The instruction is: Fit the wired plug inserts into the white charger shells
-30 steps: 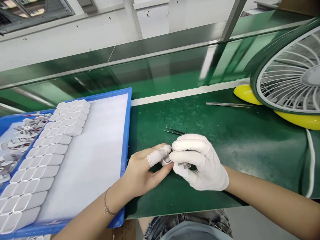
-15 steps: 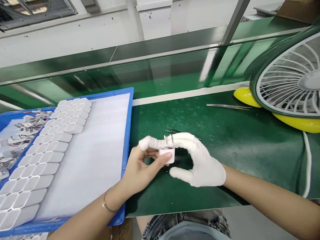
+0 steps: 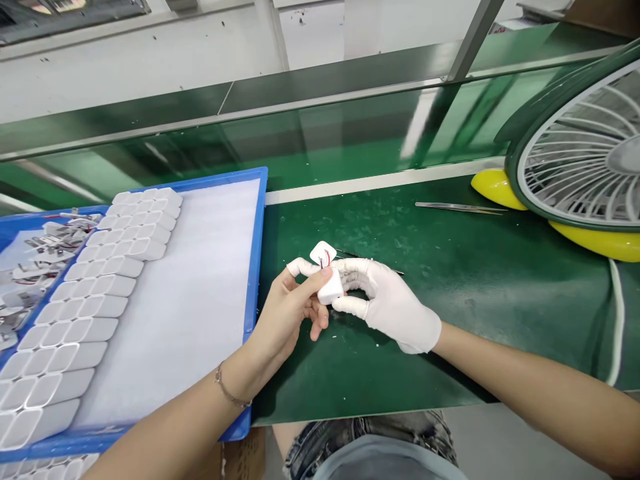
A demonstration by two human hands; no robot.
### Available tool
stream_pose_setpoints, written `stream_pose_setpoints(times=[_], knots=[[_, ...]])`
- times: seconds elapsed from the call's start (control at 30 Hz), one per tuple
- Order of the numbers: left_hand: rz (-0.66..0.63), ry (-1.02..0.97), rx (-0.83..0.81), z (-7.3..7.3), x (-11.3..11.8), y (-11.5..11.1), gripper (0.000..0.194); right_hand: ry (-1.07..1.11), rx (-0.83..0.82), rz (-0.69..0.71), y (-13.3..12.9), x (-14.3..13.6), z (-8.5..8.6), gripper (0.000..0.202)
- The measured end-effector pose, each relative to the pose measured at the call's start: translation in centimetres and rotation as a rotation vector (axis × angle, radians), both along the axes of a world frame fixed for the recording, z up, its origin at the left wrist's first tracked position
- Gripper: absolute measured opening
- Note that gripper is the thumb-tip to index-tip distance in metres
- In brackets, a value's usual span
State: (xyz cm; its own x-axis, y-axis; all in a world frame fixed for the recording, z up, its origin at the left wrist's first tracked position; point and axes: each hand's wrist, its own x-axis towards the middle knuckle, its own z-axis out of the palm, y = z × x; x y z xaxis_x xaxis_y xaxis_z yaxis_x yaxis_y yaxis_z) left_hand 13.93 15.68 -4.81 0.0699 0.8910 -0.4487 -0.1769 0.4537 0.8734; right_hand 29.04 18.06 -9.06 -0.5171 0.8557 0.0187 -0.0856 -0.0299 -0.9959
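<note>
Between the thumb and fingers of my left hand (image 3: 285,303) is a small white plastic case (image 3: 331,288), held tilted. The left index finger wears a white finger cover. A rounded white cover plate (image 3: 323,252) stands off the case's far end, joined by a red and a black wire. My right hand (image 3: 395,303), in a white glove, closes its thumb and fingers on the case's right side; its contact with the plate is hidden. Behind the right fingers lies a thin dark tool (image 3: 399,271), partly covered.
On the left, a blue tray (image 3: 259,220) holds rows of white cases (image 3: 107,287). Wired metal-and-white parts (image 3: 55,250) fill another tray at far left. Metal tweezers (image 3: 457,208) lie near a green-and-yellow fan (image 3: 500,189), whose white cable (image 3: 617,320) hangs down the right.
Both hands have turned the case, and the wired cover plate now shows above it. My right thumb has moved in from apart to touch the case.
</note>
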Motion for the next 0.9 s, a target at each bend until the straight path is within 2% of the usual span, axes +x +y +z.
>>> stream_pose_setpoints(times=[0.23, 0.37, 0.57, 0.73, 0.9], knots=[[-0.02, 0.054, 0.026, -0.1, 0.3, -0.3, 0.025, -0.125, 0.111, 0.017, 0.3, 0.7, 1.0, 0.02], [-0.01, 0.035, 0.016, -0.1, 0.1, 0.0, 0.025, -0.059, 0.052, 0.032, 0.3, 0.6, 0.6, 0.028], [0.019, -0.05, -0.067, -0.3, -0.4, 0.5, 0.027, 0.043, 0.018, 0.065, 0.3, 0.1, -0.9, 0.053], [0.024, -0.064, -0.078, -0.5, -0.5, 0.5, 0.026, 0.016, 0.02, 0.078, 0.4, -0.1, -1.1, 0.055], [0.031, -0.076, -0.076, -0.4, -0.4, 0.5, 0.025, -0.008, 0.112, 0.075, 0.5, 0.0, -0.5, 0.047]])
